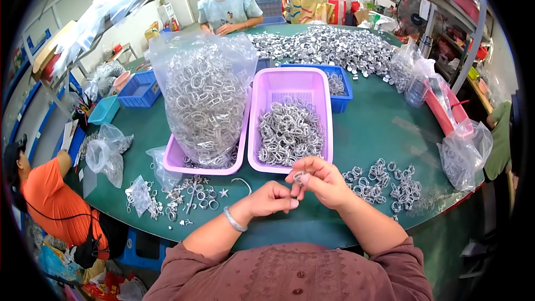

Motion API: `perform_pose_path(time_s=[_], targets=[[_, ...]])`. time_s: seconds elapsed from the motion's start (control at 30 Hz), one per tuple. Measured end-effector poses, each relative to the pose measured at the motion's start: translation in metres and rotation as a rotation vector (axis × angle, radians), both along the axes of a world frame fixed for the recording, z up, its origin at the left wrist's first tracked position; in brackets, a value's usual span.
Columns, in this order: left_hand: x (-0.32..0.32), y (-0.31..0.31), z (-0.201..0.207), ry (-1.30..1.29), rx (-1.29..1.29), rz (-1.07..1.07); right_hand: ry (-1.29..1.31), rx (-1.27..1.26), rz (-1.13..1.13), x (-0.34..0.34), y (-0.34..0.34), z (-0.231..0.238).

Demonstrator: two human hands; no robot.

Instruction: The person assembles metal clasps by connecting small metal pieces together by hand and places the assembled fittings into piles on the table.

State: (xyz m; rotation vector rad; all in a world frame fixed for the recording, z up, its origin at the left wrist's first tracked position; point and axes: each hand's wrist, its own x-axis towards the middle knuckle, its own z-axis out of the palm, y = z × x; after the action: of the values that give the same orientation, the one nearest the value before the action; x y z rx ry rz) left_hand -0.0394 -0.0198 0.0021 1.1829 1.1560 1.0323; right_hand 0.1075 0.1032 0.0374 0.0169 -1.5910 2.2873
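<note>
Both hands meet just above the near edge of the green table (384,128): the right hand (323,181) pinches a small silver ring (301,178) between thumb and fingertips, while the left hand (273,198) closes its fingertips on the same piece from below. This looks like fitting or checking one ring at a time, and the next move seems to call for a fine, steady twist or press. Just beyond the hands, a lilac tray (290,83) holds a heap of finished-looking rings; beside it a second lilac tray (178,161) carries a bulging clear bag of rings (206,95). Loose ring clusters (384,184) lie by the right wrist.
</note>
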Motion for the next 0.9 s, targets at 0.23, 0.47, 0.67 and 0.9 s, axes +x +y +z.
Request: perform_pose_path(time_s=[0.23, 0.47, 0.67, 0.9], targets=[[0.015, 0.003, 0.008, 0.324, 0.437, 0.444, -0.062, 0.046, -0.174, -0.002, 0.002, -0.005], [0.015, 0.006, 0.004, 0.387, 0.582, 0.594, -0.045, 0.024, -0.138, -0.003, -0.003, -0.003], [0.02, 0.005, 0.0, 0.211, 0.58, 0.621, -0.053, -0.025, -0.043, 0.0, -0.004, -0.008], [0.014, 0.006, 0.014, 0.497, 0.77, 0.582, -0.002, -0.142, 0.001, -0.005, 0.0, -0.013]])
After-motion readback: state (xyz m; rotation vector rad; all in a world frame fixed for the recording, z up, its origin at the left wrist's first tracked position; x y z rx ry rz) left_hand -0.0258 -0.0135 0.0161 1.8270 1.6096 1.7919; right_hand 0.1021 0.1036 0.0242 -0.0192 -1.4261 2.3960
